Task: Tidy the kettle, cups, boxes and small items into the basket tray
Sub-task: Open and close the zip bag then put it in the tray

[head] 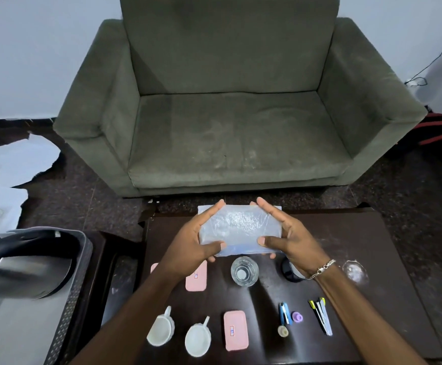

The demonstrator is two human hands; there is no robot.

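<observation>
A worn grey-green fabric armchair [230, 101] stands against a pale plain wall [43, 48], facing a dark wooden low table [372, 246]. The floor [83, 201] between them is dark speckled stone. At the left, torn white paper sheets [19, 159] lie on the floor, with small printed cards partly showing beside them. A thin black cable [435, 59] runs down the wall at the right. Below it, red and black cloth [438, 127] lies bunched beside the chair's arm.
</observation>
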